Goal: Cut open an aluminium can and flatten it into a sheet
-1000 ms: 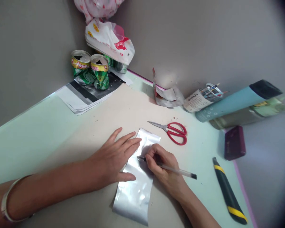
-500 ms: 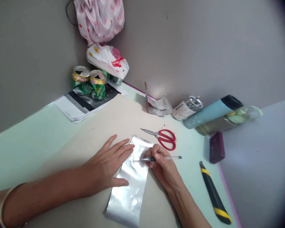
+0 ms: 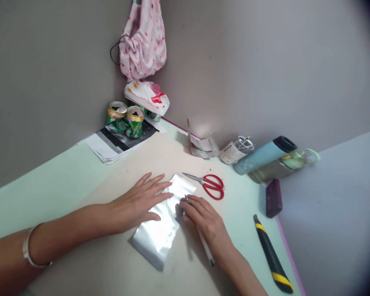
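Observation:
A shiny silver metal sheet (image 3: 160,234) lies on the table, its surface slightly rippled. My left hand (image 3: 142,201) rests with fingers spread, the fingertips over the sheet's left edge. In my right hand (image 3: 206,220) is a pen (image 3: 206,246), held at the sheet's right side. The pen's tip points away from me and its capped end comes out below my palm, toward me. Part of the pen is hidden by my fingers. Just beyond the sheet lie scissors (image 3: 213,187) with red handles.
Two crushed green cans (image 3: 135,123) stand on papers (image 3: 105,148) at the back left. Along the right wall are metal scraps (image 3: 203,147), a pen holder (image 3: 232,152), a blue bottle (image 3: 262,155), a green-lidded bottle (image 3: 271,168), a purple box (image 3: 274,198) and a black-yellow utility knife (image 3: 273,255).
The pen has turned in my right hand, from lying sideways to pointing away from me. My right hand is now more palm-down. The camera view has shifted, so background things appear lower.

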A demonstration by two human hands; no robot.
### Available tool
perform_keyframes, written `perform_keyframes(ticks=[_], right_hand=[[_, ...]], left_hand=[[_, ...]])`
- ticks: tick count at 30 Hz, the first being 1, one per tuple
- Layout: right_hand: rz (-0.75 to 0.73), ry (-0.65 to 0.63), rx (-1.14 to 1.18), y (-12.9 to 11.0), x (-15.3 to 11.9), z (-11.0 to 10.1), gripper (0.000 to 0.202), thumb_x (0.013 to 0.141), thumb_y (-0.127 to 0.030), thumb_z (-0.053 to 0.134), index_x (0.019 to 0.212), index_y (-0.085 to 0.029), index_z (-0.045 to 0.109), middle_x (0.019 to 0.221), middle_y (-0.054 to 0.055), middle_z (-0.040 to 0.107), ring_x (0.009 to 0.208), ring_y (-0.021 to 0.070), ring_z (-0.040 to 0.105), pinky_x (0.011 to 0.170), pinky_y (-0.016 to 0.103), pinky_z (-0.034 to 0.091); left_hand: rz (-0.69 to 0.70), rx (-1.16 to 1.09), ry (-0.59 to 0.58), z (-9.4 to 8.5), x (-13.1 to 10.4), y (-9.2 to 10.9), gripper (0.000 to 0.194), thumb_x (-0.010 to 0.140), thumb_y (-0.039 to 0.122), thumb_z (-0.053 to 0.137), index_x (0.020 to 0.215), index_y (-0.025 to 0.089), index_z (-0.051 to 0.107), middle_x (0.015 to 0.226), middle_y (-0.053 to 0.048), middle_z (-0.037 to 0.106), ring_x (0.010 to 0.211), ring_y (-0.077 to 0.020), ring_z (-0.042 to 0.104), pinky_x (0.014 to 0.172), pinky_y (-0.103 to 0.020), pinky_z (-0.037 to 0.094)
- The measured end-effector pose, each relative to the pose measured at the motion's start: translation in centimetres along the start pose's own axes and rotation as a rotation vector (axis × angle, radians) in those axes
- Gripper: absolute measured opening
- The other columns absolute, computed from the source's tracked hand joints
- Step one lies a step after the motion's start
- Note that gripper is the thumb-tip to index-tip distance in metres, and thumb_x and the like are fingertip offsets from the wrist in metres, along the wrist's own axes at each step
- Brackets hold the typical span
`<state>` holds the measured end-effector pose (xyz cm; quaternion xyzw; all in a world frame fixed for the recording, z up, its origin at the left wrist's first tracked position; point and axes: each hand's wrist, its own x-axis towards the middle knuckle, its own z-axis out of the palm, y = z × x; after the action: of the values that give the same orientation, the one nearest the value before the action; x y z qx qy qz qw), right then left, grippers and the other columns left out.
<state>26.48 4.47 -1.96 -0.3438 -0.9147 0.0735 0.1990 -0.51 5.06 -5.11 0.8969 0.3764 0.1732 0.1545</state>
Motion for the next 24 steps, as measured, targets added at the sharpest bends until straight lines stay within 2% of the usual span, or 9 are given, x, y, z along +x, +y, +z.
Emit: perform_keyframes(ticks=[3, 5, 8, 10, 12, 15, 19, 21, 24], right_hand=[[-0.074, -0.099, -0.217, -0.9, -0.1, 0.2, 0.029, 0.1, -0.012, 0.049, 0.126, -0.015, 0.062, 0.12, 0.015, 0.071, 0.116, 0.0297, 0.065, 0.104, 0.051, 0.05], [-0.085, -0.117, -0.263, -1.5, -0.1, 0.2, 0.028, 0.1, -0.012, 0.05, 0.126, -0.012, 0.061, 0.117, 0.016, 0.07, 0.116, 0.0307, 0.064, 0.104, 0.052, 0.05], [-0.09, -0.112, -0.275, -2.0, 0.0, 0.1, 0.03, 0.098, -0.012, 0.052, 0.128, -0.012, 0.058, 0.116, 0.017, 0.068, 0.122, 0.0319, 0.06, 0.107, 0.054, 0.048], [-0.063, -0.133, -0.254, -2.1, 0.2, 0.0, 0.029, 0.097, -0.01, 0.053, 0.125, -0.014, 0.058, 0.111, 0.015, 0.068, 0.115, 0.03, 0.063, 0.106, 0.053, 0.049], [-0.025, -0.162, -0.238, -2.0, 0.3, 0.1, 0.029, 0.095, -0.009, 0.055, 0.123, -0.015, 0.058, 0.106, 0.013, 0.067, 0.102, 0.028, 0.066, 0.098, 0.05, 0.054], [0.023, -0.159, -0.272, -1.8, 0.3, 0.2, 0.036, 0.092, -0.015, 0.063, 0.127, -0.014, 0.055, 0.118, 0.018, 0.065, 0.098, 0.0307, 0.066, 0.082, 0.047, 0.059], [0.039, -0.156, -0.309, -1.8, 0.2, 0.3, 0.036, 0.089, -0.02, 0.07, 0.123, -0.012, 0.058, 0.116, 0.018, 0.067, 0.099, 0.0331, 0.064, 0.08, 0.047, 0.058], [0.033, -0.136, -0.316, -2.1, 0.1, 0.2, 0.033, 0.088, -0.019, 0.071, 0.118, -0.011, 0.06, 0.108, 0.018, 0.069, 0.095, 0.0331, 0.065, 0.078, 0.047, 0.058], [0.042, -0.141, -0.279, -3.3, -0.3, -0.2, 0.026, 0.087, -0.017, 0.07, 0.111, -0.013, 0.062, 0.096, 0.014, 0.069, 0.082, 0.03, 0.066, 0.07, 0.043, 0.058]], left_hand=[[0.014, -0.021, 0.112, -1.6, 0.1, 0.3, 0.047, 0.095, 0.014, 0.056, 0.139, 0.028, 0.05, 0.15, -0.007, 0.05, 0.148, -0.0285, 0.031, 0.121, -0.053, 0.021], [0.038, -0.083, 0.134, -2.7, 0.1, 1.3, 0.038, 0.096, 0.016, 0.054, 0.134, 0.025, 0.054, 0.14, -0.007, 0.058, 0.138, -0.024, 0.045, 0.117, -0.044, 0.031], [0.075, -0.185, 0.028, -4.1, 0.0, 3.1, 0.021, 0.097, 0.025, 0.057, 0.117, 0.022, 0.063, 0.114, -0.004, 0.07, 0.109, -0.0194, 0.062, 0.104, -0.034, 0.042], [0.088, -0.258, -0.046, -4.7, -0.2, 3.9, 0.014, 0.1, 0.028, 0.054, 0.101, 0.024, 0.067, 0.097, 0.001, 0.073, 0.092, -0.0158, 0.066, 0.107, -0.032, 0.038], [0.083, -0.322, -0.077, -5.1, -0.4, 4.1, 0.021, 0.103, 0.03, 0.049, 0.095, 0.027, 0.069, 0.09, 0.006, 0.074, 0.084, -0.0123, 0.067, 0.112, -0.03, 0.031], [0.086, -0.29, -0.058, -4.6, -0.8, 3.9, 0.02, 0.099, 0.043, 0.056, 0.101, 0.028, 0.069, 0.091, 0.005, 0.074, 0.086, -0.0138, 0.069, 0.117, -0.034, 0.024], [0.145, -0.018, -0.07, -2.5, -0.9, 3.2, 0.044, 0.079, 0.06, 0.074, 0.098, 0.021, 0.067, 0.09, -0.003, 0.07, 0.088, -0.0224, 0.067, 0.118, -0.052, 0.02], [0.108, 0.103, -0.07, -1.7, -0.8, 2.7, 0.042, 0.076, 0.051, 0.08, 0.101, 0.02, 0.066, 0.099, -0.005, 0.069, 0.093, -0.0245, 0.066, 0.118, -0.056, 0.017], [0.03, 0.172, 0.014, -1.4, -0.8, 1.9, 0.021, 0.088, 0.03, 0.07, 0.106, 0.022, 0.064, 0.106, -0.004, 0.069, 0.099, -0.0239, 0.064, 0.12, -0.055, 0.015]])
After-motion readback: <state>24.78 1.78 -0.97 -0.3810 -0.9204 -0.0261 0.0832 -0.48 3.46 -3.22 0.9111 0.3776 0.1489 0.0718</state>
